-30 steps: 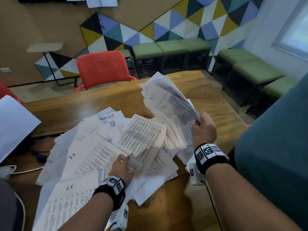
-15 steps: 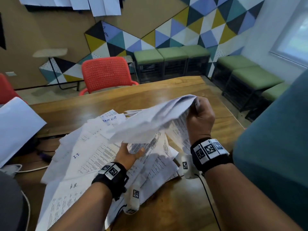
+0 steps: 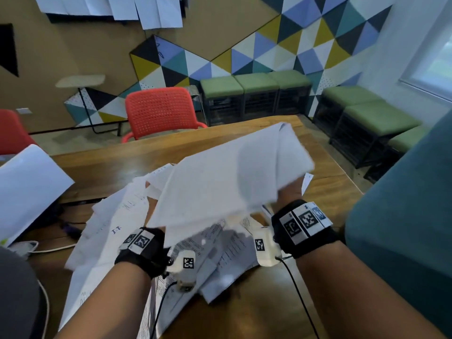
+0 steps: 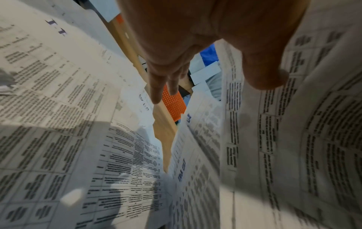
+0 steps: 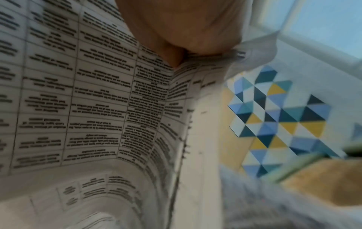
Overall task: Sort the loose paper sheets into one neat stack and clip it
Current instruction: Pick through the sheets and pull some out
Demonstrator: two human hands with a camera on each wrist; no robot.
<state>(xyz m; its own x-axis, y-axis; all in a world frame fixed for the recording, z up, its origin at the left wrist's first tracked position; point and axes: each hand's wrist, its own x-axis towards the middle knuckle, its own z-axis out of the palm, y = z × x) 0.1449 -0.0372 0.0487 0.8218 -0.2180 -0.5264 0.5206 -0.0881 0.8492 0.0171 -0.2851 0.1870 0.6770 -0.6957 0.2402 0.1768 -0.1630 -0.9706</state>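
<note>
My right hand (image 3: 288, 192) grips a bundle of printed sheets (image 3: 232, 177) at its right edge, above the wooden table (image 3: 122, 165). The bundle lies almost flat, blank side up, and hides most of both hands in the head view. The right wrist view shows the right hand (image 5: 176, 31) pinching the bundle (image 5: 88, 100). In the left wrist view my left hand (image 4: 186, 51) is under the bundle (image 4: 313, 124) with straight fingers and its thumb against the paper. Several loose sheets (image 3: 117, 216) lie fanned out on the table below (image 4: 58, 93).
A red chair (image 3: 159, 111) stands at the table's far side, with green stools (image 3: 256, 81) along the wall. A large white sheet (image 3: 29, 182) and cables (image 3: 49, 248) sit at the left edge. A teal padded surface (image 3: 403, 216) rises close on the right.
My right hand has swung the bundle from upright down over the pile, blank side up. My left hand has lifted off the loose sheets and gone under the bundle.
</note>
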